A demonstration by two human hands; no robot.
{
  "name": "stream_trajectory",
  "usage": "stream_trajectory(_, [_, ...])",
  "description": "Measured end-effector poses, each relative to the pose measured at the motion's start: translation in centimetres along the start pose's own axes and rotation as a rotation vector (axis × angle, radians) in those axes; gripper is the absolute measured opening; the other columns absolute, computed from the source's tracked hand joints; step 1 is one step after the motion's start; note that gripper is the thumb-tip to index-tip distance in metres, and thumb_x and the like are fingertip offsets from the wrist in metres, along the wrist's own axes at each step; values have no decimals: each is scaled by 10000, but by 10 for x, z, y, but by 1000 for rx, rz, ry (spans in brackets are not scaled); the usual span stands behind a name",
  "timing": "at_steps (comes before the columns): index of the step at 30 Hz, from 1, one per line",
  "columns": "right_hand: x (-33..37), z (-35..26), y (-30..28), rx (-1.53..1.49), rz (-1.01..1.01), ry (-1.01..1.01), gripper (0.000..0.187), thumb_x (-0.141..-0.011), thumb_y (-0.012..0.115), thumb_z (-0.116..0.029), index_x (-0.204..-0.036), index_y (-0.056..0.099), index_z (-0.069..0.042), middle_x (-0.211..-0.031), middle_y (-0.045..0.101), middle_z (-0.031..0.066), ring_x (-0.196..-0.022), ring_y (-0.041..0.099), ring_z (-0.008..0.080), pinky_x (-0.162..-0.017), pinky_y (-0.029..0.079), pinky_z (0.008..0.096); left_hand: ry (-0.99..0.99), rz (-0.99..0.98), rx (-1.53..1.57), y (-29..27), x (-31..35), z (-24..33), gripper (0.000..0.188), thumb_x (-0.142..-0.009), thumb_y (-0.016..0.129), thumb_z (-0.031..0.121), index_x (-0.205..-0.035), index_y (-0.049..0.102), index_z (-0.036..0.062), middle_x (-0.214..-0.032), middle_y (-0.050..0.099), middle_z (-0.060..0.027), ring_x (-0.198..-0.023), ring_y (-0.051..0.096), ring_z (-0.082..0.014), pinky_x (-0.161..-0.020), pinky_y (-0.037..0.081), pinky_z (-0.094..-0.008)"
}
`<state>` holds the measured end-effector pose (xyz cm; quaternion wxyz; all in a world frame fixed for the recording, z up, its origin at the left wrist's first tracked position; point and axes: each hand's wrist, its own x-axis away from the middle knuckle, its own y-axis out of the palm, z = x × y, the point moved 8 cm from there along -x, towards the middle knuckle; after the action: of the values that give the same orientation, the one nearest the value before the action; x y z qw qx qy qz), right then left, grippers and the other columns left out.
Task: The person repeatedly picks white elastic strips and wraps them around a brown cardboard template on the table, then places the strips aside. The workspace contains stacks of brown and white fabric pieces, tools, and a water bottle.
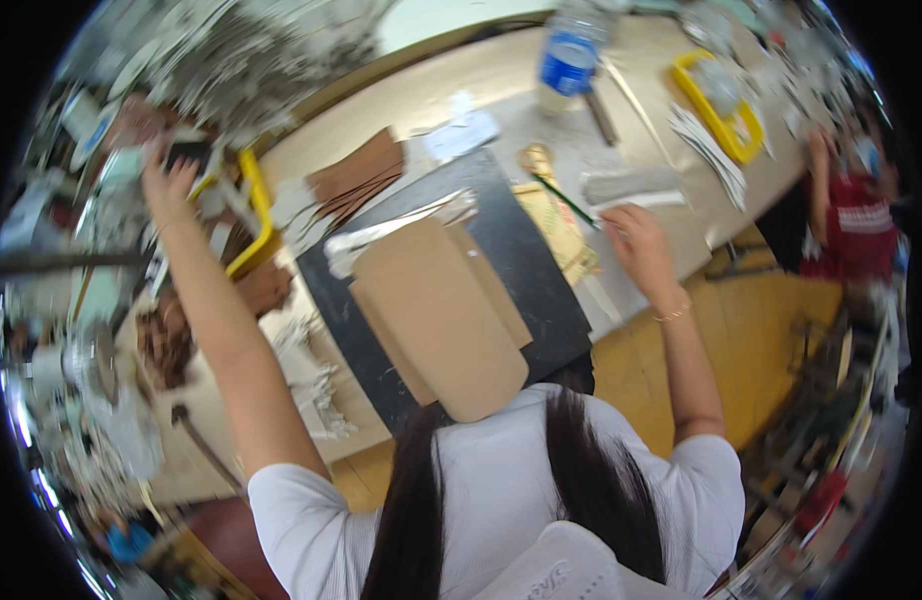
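The loosely curled right hand [638, 247] meets a thin dark-green stick [565, 199] beside a flat black rectangular board [516, 225], the half-open left hand [167, 188] a small black object [190, 153], either grip impossible to tell.

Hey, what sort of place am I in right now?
Probably a craft workshop, perhaps for leather or bags, though I can't confirm the material. The signs: cut brown pieces on the worktable, tan panels on a black board, and cluttered yellow trays.
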<state>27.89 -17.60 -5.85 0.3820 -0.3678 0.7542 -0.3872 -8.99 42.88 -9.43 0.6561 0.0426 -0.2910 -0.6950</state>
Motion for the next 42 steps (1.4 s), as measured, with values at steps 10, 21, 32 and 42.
stream_trajectory(10, [5, 41, 26, 300, -190, -269, 240, -770, 657, -64, -1004, 617, -36, -886, 572, 84, -832, 554, 268, -740, 454, 379, 89, -653, -1014, 80, 220, -20, 405, -918, 568, 288, -1266, 519, 84, -1135, 602, -81, -989, 606, -136, -846, 486, -256])
stream_trajectory(21, [-4, 35, 16, 317, -90, -367, 199, -795, 614, -14, -991, 580, -28, -936, 591, 110, -893, 560, 286, -808, 435, 395, 683, -393, -1706, 49, 200, -113, 313, -724, 720, 133, -1021, 668, 52, -935, 584, -180, -892, 581, -354, -820, 463, -398])
stream_trajectory(32, [-8, 71, -10, 1, 133, -90, 217, -819, 558, 55, -1010, 586, -43, -962, 598, 142, -859, 566, 321, -773, 445, 386, 717, -370, -1481, 56, 214, -104, 164, -777, 639, 135, -903, 665, 32, -865, 663, -144, -814, 645, -296, -740, 497, -372])
stream_trajectory(42, [-34, 38, -61, -536, 337, 97, 308, -872, 555, 48, -1166, 597, -34, -912, 580, 60, -760, 621, 118, -688, 489, 248, 403, -605, -619, 149, 360, -32, 217, -836, 658, 69, -1028, 640, -32, -810, 654, -81, -676, 622, -114, -589, 473, -208])
